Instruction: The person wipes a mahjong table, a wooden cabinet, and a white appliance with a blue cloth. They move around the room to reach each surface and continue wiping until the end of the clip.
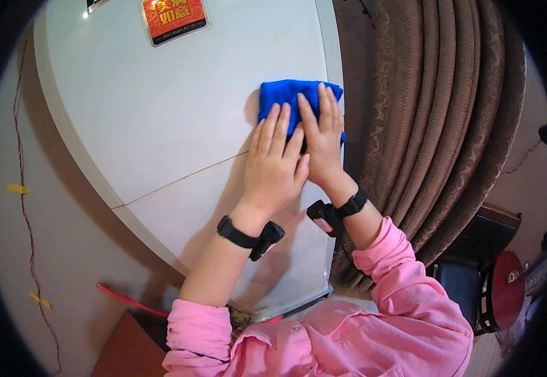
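Note:
A folded blue cloth (280, 92) lies against the smooth white front of a tall appliance (160, 113), close to its right edge. My left hand (273, 162) presses flat on the cloth's lower left part, its fingertips on the fabric and its thumb out to the side. Beside it, my right hand (324, 141) lies over the right part of the cloth with the fingers stretched upward. The right thumb is hidden behind the left hand. A thin seam (184, 176) crosses the white front to the left of the hands.
A red and gold sticker with writing (173, 19) sits high on the front. Brown patterned curtains (424, 108) hang to the right. A twisted wire (22, 155) is taped to the left wall. Lower right are a dark chair (459, 282) and a round red-topped stool (506, 290).

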`<state>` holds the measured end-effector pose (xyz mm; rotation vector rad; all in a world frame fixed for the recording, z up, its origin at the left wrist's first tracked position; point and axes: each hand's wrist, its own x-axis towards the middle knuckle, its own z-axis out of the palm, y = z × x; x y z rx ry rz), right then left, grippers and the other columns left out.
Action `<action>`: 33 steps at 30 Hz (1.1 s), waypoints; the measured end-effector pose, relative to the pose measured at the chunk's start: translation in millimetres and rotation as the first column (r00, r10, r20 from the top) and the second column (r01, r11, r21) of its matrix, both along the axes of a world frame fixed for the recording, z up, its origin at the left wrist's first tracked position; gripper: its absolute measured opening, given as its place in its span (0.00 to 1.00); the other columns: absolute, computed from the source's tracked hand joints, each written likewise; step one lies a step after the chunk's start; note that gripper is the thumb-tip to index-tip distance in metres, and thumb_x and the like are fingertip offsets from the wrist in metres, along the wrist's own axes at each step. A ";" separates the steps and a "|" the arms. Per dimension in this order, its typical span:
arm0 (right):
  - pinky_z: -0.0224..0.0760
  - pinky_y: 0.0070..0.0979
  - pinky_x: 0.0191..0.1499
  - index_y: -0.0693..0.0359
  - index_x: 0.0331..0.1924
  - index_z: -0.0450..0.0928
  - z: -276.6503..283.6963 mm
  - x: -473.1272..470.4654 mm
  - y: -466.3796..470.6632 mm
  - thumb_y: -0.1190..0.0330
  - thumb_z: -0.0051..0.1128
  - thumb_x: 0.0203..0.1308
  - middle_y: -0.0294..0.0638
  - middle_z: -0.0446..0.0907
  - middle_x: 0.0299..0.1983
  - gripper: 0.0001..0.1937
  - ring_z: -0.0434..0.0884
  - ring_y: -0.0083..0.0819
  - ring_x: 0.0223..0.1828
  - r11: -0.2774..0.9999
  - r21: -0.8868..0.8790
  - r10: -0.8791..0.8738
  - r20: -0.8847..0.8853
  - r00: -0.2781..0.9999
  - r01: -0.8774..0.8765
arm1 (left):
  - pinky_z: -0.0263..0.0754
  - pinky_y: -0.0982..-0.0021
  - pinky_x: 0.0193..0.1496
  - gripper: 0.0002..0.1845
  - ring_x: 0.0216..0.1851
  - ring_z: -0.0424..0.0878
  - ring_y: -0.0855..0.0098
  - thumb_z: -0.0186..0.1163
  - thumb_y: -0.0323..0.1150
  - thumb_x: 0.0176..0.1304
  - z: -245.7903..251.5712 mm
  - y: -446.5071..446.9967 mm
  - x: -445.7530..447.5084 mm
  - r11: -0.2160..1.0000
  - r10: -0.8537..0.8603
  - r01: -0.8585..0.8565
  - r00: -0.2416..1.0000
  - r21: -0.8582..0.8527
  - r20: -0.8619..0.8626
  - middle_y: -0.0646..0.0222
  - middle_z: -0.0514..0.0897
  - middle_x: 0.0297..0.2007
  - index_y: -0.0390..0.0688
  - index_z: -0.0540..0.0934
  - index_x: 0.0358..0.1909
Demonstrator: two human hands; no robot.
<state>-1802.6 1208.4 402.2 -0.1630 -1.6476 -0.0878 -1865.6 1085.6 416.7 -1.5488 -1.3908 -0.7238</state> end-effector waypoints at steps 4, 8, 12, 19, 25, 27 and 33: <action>0.39 0.51 0.72 0.58 0.63 0.71 -13.4 -9.4 -30.1 0.65 0.53 0.56 0.56 0.55 0.71 0.27 0.52 0.51 0.74 0.995 0.090 0.037 0.095 0.995 -0.046 | 0.54 0.49 0.69 0.25 0.70 0.58 0.49 0.56 0.39 0.61 -18.7 -32.1 -9.6 0.998 0.047 -0.046 0.999 0.046 -0.006 0.47 0.65 0.66 0.36 0.75 0.57; 0.41 0.50 0.71 0.54 0.61 0.74 -7.1 -10.2 -40.7 0.58 0.58 0.55 0.55 0.58 0.70 0.27 0.56 0.51 0.72 0.993 0.105 0.042 0.091 0.995 -0.052 | 0.51 0.47 0.70 0.25 0.71 0.56 0.46 0.57 0.37 0.61 -18.6 -52.8 -14.1 0.997 0.074 -0.073 0.996 -0.033 0.051 0.47 0.62 0.68 0.36 0.74 0.59; 0.43 0.50 0.70 0.55 0.61 0.74 18.1 -23.3 -51.7 0.55 0.61 0.55 0.55 0.59 0.69 0.29 0.57 0.52 0.71 0.996 0.074 0.045 0.013 0.999 -0.046 | 0.55 0.49 0.69 0.25 0.69 0.58 0.46 0.58 0.38 0.61 2.3 -61.4 -26.6 0.992 0.092 -0.095 0.995 0.081 0.041 0.44 0.64 0.66 0.34 0.74 0.57; 0.41 0.48 0.72 0.58 0.59 0.74 -9.9 -49.1 -105.7 0.62 0.58 0.51 0.55 0.61 0.69 0.27 0.59 0.49 0.71 0.947 0.193 0.224 0.182 0.958 -0.258 | 0.53 0.48 0.70 0.27 0.70 0.55 0.41 0.57 0.40 0.64 -28.8 -118.1 -49.3 0.973 0.167 -0.185 0.977 0.140 0.134 0.42 0.62 0.67 0.35 0.71 0.61; 0.44 0.48 0.72 0.57 0.57 0.76 -17.6 -54.1 -129.3 0.67 0.57 0.49 0.52 0.62 0.69 0.26 0.60 0.46 0.71 0.924 0.216 0.274 0.209 0.939 -0.317 | 0.45 0.48 0.72 0.31 0.72 0.49 0.42 0.59 0.39 0.63 -49.9 -148.0 -56.1 0.973 0.211 -0.224 0.961 0.061 0.177 0.43 0.56 0.70 0.37 0.66 0.65; 0.44 0.48 0.71 0.57 0.58 0.75 0.0 -62.2 -132.3 0.67 0.57 0.49 0.52 0.62 0.69 0.26 0.60 0.47 0.71 0.926 0.209 0.276 0.197 0.941 -0.316 | 0.52 0.49 0.70 0.31 0.72 0.51 0.43 0.59 0.41 0.63 -33.0 -148.6 -68.0 0.956 0.229 -0.248 0.965 0.157 0.128 0.44 0.58 0.69 0.36 0.68 0.64; 0.43 0.47 0.72 0.60 0.58 0.73 -2.8 -77.0 -154.4 0.68 0.60 0.47 0.53 0.59 0.70 0.29 0.57 0.48 0.72 0.906 0.216 0.292 0.302 0.908 -0.363 | 0.45 0.48 0.72 0.30 0.72 0.49 0.42 0.57 0.41 0.64 -37.7 -168.0 -85.3 0.917 0.325 -0.360 0.924 0.172 0.199 0.44 0.56 0.70 0.42 0.66 0.67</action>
